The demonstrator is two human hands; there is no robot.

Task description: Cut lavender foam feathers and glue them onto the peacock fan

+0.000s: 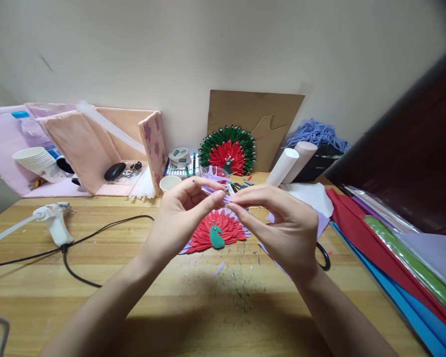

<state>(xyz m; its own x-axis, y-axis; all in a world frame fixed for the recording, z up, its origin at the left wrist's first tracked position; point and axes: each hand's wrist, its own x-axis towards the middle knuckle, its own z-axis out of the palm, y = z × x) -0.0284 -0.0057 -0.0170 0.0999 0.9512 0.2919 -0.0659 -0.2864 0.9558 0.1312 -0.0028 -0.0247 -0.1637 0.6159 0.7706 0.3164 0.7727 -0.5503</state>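
Both hands meet above the wooden table, pinching a small lilac paper strip between their fingertips. My left hand grips its left end with thumb and forefinger. My right hand grips its right end in the same way. Just beneath them lies a paper peacock with red feather petals, a lilac outer ring and a teal body. A finished red and green peacock fan leans against cardboard at the back wall.
A hot glue gun with its black cord lies at the left. Stacked paper cups, a pink box, markers and tape sit at the back. Coloured sheets are spread at the right, with black scissor handles by my right wrist.
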